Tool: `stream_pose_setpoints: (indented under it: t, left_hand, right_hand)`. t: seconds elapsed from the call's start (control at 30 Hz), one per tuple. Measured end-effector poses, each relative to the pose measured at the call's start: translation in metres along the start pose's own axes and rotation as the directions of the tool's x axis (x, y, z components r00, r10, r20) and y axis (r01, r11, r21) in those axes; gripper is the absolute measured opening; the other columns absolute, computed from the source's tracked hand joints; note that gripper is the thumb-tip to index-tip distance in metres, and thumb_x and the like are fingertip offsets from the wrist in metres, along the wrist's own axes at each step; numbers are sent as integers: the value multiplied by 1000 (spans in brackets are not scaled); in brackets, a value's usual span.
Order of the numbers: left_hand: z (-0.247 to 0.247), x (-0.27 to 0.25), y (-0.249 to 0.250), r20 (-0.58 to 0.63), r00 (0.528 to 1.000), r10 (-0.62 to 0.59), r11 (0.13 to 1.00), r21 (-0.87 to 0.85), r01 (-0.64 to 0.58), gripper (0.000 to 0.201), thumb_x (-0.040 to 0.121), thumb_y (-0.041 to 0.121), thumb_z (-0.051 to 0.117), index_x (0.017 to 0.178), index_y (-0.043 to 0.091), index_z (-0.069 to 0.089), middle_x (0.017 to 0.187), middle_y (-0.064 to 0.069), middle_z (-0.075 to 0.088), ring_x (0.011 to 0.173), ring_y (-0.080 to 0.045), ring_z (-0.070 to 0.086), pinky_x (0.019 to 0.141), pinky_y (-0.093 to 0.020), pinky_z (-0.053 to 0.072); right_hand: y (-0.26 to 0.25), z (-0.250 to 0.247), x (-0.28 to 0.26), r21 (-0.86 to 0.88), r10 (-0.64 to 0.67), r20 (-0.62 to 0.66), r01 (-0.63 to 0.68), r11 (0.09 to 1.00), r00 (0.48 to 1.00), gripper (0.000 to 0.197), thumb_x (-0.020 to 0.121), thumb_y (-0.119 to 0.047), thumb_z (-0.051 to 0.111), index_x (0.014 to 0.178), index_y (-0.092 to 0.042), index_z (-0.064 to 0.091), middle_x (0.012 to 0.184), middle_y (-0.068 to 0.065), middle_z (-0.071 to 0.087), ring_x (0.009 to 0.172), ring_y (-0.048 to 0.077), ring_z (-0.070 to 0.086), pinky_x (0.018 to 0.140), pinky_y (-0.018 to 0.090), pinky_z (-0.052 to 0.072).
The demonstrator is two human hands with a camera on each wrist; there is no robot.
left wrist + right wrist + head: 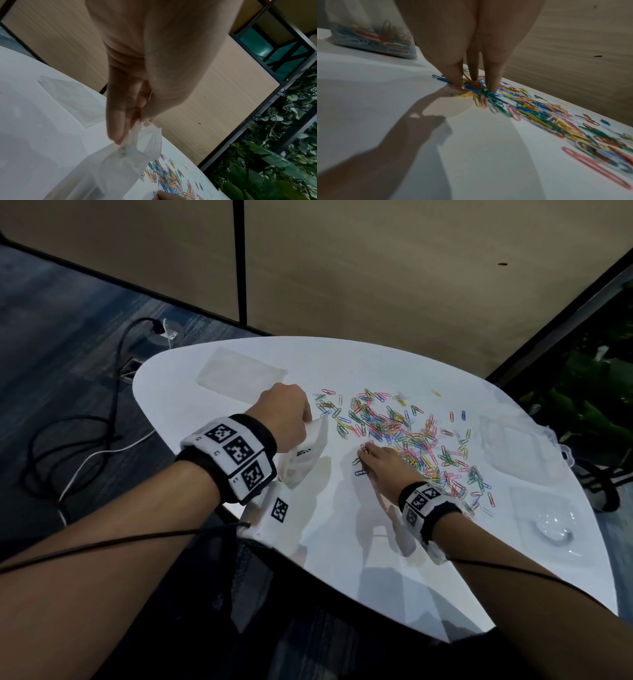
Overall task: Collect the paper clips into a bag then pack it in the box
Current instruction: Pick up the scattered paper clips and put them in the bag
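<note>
From the head view our left hand (286,410) pinches the clear bag (301,455) upright on the white bench (376,577); the left wrist view shows its grip clamped on the bag's rim, and the right wrist view shows our right hand's fingertips (493,83) closing on the colourful paper clips (539,112) strewn over the bench.

1. Paper clips (404,429): mixed pink, blue, green, yellow, red.
2. Table (359,559): plain white.
3. Bag (123,162): clear, colourless.
4. Wristbands (233,453): black, with black-and-white square markers.
5. Wall panels (376,268): beige.
</note>
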State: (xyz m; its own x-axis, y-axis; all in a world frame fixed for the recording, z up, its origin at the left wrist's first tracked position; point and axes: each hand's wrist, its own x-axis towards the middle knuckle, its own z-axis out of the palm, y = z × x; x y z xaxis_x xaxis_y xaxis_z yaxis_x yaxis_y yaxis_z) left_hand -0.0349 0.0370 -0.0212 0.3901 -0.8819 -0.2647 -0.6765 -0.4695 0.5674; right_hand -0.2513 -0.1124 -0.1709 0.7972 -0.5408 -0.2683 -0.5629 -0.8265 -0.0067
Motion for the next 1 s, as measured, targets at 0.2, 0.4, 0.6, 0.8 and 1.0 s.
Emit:
stream_pose_setpoints:
  t: [0.2, 0.4, 0.6, 0.8, 1.0]
  left_hand:
    - [2, 0, 6, 20, 1000, 13, 1000, 17, -14, 36, 90, -2, 46, 111, 9, 73, 108, -13, 70, 93, -33, 70, 85, -37, 60]
    - [8, 4, 14, 36, 999, 25, 999, 36, -26, 33, 90, -3, 47, 107, 6, 74, 99, -15, 72, 91, -33, 71, 86, -37, 60]
    - [21, 12, 25, 60, 998, 18, 999, 35, -20, 30, 86, -3, 50, 101, 5, 75, 89, -15, 72, 87, -32, 72, 86, -39, 60]
    - [33, 18, 36, 8, 1000, -11, 1000, -23, 11, 28, 84, -3, 56, 99, 11, 75, 83, -9, 69, 86, -29, 73, 87, -38, 60]
    - [41, 20, 37, 10, 1000, 7, 996, -90, -6, 25, 85, -3, 59, 99, 9, 76, 82, -10, 74, 78, -28, 75, 80, -38, 62]
  right_hand:
    - [1, -14, 4, 183, 186, -107, -165, 969, 977, 17, 91, -8, 58, 96, -7, 74, 92, 10, 70, 82, 26, 66, 76, 33, 56]
    - [23, -38, -6, 821, 602, 94, -404, 403, 793, 13, 84, -10, 73, 96, -5, 76, 88, 8, 76, 68, 15, 71, 65, 18, 57]
    - [-2, -82, -14, 865, 338, 320, -128, -484, 885, 30, 89, -4, 67, 114, 12, 62, 107, 19, 69, 96, 22, 72, 76, 22, 58]
    - [-54, -105, -13, 857, 163, 297, -187, -481, 941, 20, 93, 0, 59, 107, 13, 63, 103, 21, 67, 92, 23, 69, 79, 24, 60]
    - [-66, -98, -11, 969, 380, 192, -236, 73, 905, 32, 83, 12, 62, 114, 6, 65, 103, 22, 71, 93, 30, 71, 92, 38, 56]
